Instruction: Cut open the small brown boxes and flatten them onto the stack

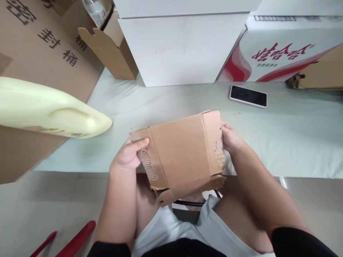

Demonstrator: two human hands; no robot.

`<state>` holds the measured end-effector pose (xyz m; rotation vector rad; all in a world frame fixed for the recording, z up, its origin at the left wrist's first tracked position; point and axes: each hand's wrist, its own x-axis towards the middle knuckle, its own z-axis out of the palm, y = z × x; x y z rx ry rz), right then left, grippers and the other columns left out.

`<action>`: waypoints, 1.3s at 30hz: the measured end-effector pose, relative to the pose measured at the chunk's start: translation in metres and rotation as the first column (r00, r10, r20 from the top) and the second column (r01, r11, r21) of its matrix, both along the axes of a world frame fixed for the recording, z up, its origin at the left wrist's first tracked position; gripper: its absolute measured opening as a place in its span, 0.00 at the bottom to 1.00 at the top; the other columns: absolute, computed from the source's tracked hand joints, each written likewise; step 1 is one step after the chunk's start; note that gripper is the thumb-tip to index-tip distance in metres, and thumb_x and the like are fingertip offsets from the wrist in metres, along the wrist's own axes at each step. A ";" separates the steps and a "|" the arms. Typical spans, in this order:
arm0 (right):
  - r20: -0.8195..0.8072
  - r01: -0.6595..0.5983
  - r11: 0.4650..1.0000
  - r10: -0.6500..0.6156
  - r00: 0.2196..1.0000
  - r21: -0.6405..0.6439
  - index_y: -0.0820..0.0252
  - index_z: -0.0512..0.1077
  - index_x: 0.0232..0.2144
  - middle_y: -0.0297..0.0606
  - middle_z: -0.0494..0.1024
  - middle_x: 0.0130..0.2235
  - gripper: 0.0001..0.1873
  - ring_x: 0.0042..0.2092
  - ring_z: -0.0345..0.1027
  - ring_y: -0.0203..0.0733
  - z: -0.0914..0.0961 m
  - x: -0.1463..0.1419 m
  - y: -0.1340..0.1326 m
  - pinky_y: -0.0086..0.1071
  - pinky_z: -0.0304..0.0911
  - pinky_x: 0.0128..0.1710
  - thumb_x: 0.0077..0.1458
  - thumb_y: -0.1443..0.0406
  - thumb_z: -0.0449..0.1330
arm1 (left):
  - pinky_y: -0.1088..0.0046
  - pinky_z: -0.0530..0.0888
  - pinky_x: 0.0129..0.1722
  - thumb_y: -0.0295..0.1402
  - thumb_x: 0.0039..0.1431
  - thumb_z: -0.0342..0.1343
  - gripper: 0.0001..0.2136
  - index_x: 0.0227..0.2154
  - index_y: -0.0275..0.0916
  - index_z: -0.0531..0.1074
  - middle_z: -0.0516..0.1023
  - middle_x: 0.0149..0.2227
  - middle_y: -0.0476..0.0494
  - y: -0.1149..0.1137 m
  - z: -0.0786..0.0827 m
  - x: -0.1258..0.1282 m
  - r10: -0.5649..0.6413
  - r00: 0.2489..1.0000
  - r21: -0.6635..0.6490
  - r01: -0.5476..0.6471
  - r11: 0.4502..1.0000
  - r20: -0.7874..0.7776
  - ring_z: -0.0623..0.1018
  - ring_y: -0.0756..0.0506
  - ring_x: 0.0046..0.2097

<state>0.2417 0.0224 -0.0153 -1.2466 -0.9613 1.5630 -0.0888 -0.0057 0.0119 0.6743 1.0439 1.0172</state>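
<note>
I hold a small brown cardboard box (182, 150) over the near edge of the table, above my lap. Its side flaps are torn and show corrugation. My left hand (128, 154) grips the left flap, thumb on top and fingers curled behind. My right hand (230, 139) is closed on the right edge, fingers mostly hidden behind the cardboard. The box tilts down toward me.
A pale yellow plastic jug (50, 114) lies at left against a large brown carton (40, 53) printed with characters. A phone (248, 96) lies face up on the pale table (294, 135). White boxes (182, 50) and a red-and-white carton (281, 50) stand behind. Red handles (75, 242) show at bottom left.
</note>
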 end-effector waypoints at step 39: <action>-0.148 0.121 0.990 -0.131 0.980 -0.078 0.53 0.78 0.39 0.37 0.87 0.38 0.27 0.42 0.83 0.48 0.006 -0.008 0.001 0.37 0.80 0.43 0.39 0.49 0.77 | 0.63 0.68 0.72 0.28 0.72 0.49 0.11 0.47 0.35 0.77 0.88 0.38 0.42 0.043 0.007 0.037 0.714 0.629 -0.024 -0.745 0.667 0.307 0.79 0.43 0.65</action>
